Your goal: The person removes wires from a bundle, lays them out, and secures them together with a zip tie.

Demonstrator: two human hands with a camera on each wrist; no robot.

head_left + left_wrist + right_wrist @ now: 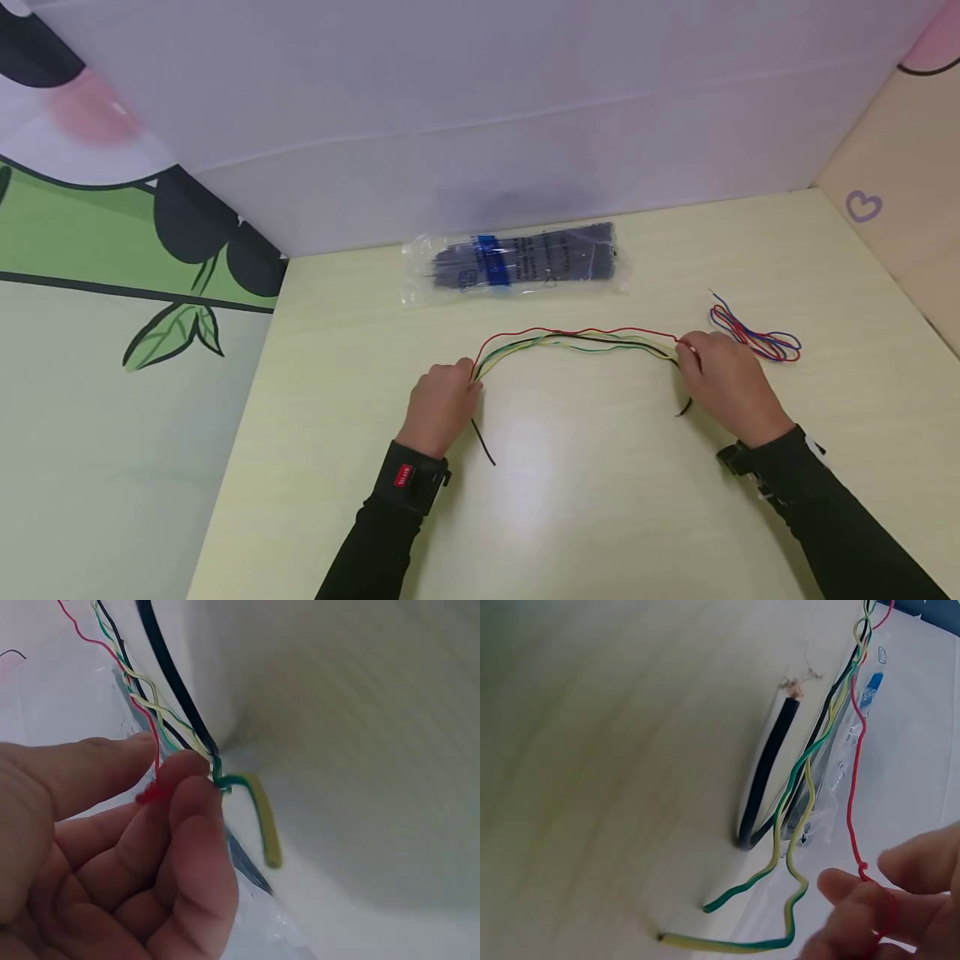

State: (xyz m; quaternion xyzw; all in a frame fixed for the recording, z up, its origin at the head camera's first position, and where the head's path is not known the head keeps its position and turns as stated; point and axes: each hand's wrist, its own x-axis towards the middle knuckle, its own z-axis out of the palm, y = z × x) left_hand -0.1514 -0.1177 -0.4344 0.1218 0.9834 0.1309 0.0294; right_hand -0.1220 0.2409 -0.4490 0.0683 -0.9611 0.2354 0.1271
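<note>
A loose bundle of thin wires arches above the light wooden table between both hands. It has a red wire (581,332), a black wire (769,765) and green-yellow wires (262,817). My left hand (442,408) pinches the bundle's left end between thumb and fingertips, and a black tail hangs below it. At the other end, my right hand (726,383) grips the red wire near a small knot or kink. In the right wrist view the black and green-yellow ends hang free beside the fingers, with bare copper strands at the black tip.
A clear plastic bag (525,258) of dark thin strips with a blue band lies at the table's back, near the pale back wall (487,100). Just beyond the right hand lies a looped red-and-blue wire bundle (757,337). A printed panel (127,417) stands left.
</note>
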